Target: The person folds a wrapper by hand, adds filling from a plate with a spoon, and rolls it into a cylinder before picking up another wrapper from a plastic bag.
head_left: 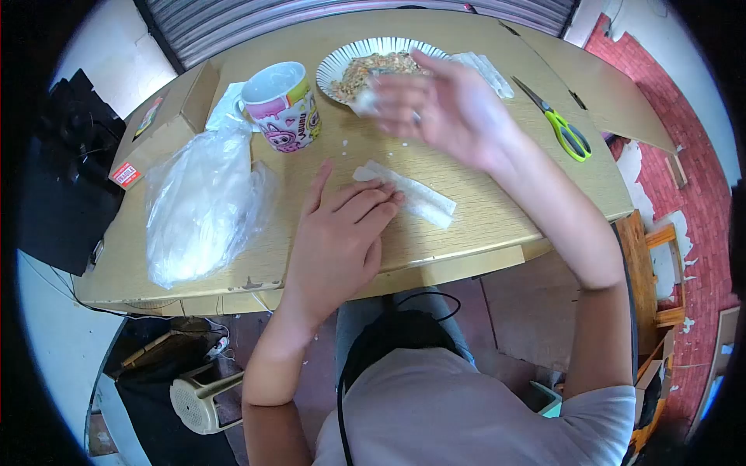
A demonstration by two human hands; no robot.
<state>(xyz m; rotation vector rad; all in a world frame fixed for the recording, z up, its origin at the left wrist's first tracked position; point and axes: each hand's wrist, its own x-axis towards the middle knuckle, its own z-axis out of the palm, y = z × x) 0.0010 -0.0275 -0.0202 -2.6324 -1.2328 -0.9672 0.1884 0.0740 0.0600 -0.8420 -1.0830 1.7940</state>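
A small white folded wrapper lies on the wooden table, and the fingertips of my left hand rest on its left end, fingers spread. Over the near edge of a fluted white paper plate is my right hand, blurred, its fingers partly curled round something whitish that I cannot make out. The plate holds a chopped, mixed filling. Behind my right hand, at the plate's right side, lies another white folded wrapper. A few white crumbs are scattered between the plate and the near wrapper.
A patterned mug stands left of the plate. Beside it are a clear plastic bag with white contents and a cardboard box. Green-handled scissors lie at the right. A stool is on the floor.
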